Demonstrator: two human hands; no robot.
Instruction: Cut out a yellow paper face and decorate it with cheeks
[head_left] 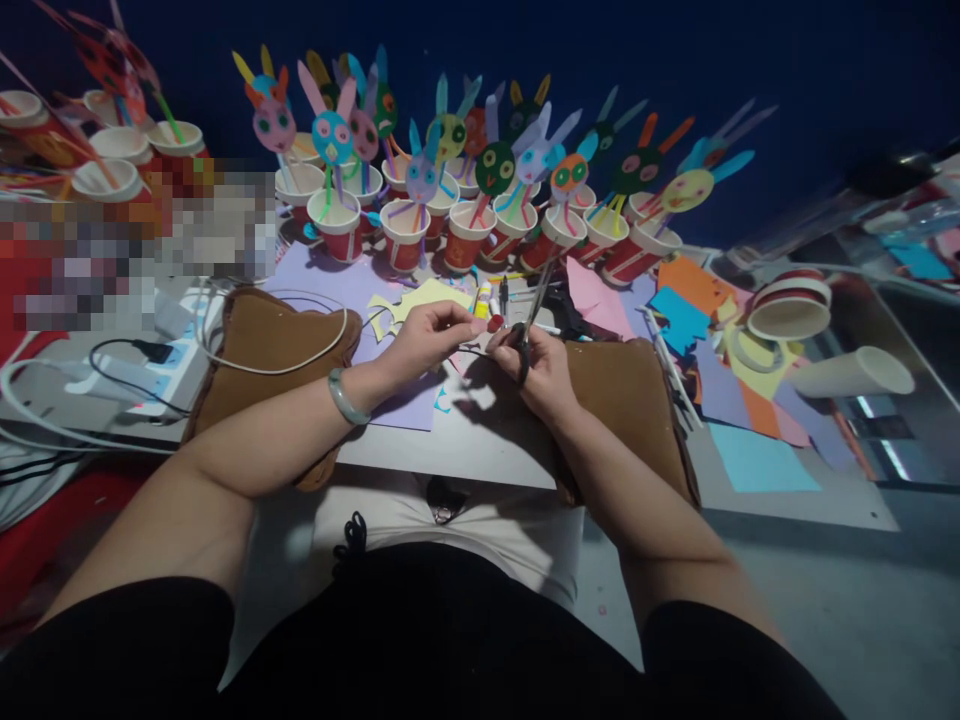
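Dark blue wall (465, 30) rises behind a pale desk (480, 450), where red-and-white paper cups (403, 250) stand in close rows. Each of the nearer cups holds coloured stems (328, 200) that carry a paper rabbit face (332, 138) above its rim. More cups (180, 142) stand at the far left, some with stems in them. At the right, stacked cups (791, 305) lie tipped over beside a white cup (862, 372) on its side, near loose coloured paper (761, 455).

Between the two hands, above the desk, is a small red piece (494, 323). The left hand (431, 335) has its grip pinched closed on it; the right hand's (546, 378) grip is curled closed around the handles of scissors (523, 360), whose blades point away from the person.
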